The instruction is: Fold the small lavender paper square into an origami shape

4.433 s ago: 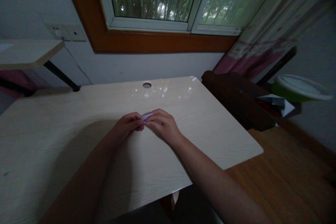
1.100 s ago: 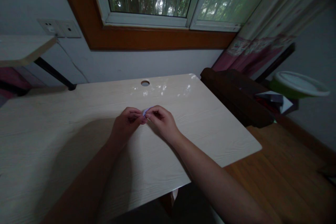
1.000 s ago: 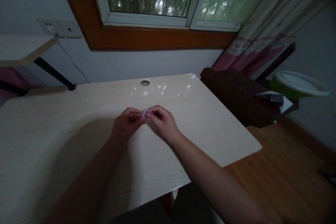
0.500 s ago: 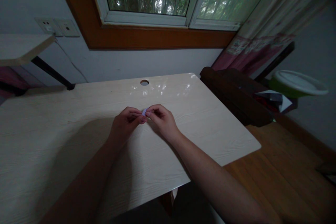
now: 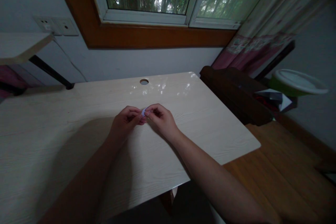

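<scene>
A small pale-purple piece (image 5: 143, 112), which looks like folded paper, is pinched between my two hands above the desk (image 5: 210, 126). My left hand (image 5: 126, 120) has its thumb and fingertips closed on the piece's left side. From the other side, my right hand (image 5: 162, 119) grips it between thumb and index finger. The fingers cover most of the piece, so its full shape is hidden. Both hands are near the middle of the light wood-grain desktop, and their fingertips nearly meet.
Behind my hands the desk has a round cable hole (image 5: 144, 82). A raised shelf (image 5: 23, 47) on black legs stands at the left. Beyond the desk's right edge are dark wooden furniture (image 5: 233, 91) and a green-and-white tub (image 5: 298, 82). A window rises behind.
My left fingers have shifted slightly around the purple piece, and its visible part looks a little different. My right hand has hardly moved. The view has tilted very slightly.
</scene>
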### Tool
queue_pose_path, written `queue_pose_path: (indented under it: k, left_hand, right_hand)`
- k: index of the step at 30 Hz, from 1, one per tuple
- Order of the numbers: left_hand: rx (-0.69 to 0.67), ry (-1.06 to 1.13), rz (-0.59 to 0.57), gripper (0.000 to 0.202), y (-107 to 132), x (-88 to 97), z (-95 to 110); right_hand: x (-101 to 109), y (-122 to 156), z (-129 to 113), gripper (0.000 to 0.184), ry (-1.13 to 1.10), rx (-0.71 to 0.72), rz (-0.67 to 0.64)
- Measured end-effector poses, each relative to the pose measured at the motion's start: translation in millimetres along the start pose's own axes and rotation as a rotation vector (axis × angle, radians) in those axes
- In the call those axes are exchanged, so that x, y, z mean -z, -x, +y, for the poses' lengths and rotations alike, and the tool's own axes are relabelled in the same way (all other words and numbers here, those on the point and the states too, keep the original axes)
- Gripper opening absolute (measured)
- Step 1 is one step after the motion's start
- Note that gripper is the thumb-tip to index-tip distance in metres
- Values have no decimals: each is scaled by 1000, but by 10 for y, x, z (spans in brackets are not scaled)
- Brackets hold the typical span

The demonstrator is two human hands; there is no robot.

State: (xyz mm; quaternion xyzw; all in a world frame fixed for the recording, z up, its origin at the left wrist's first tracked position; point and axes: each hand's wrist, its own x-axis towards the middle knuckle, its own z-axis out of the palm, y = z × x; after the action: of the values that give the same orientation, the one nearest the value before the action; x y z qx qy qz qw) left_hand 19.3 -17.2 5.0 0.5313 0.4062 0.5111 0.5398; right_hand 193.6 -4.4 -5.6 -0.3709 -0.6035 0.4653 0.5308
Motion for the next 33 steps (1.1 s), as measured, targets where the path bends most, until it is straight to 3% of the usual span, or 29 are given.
queue_pose_path:
  k: [33]
  left_hand:
    - [15, 8, -29, 34, -33, 20, -63]
  right_hand:
    - [-2, -7, -8, 15, -11, -33, 2]
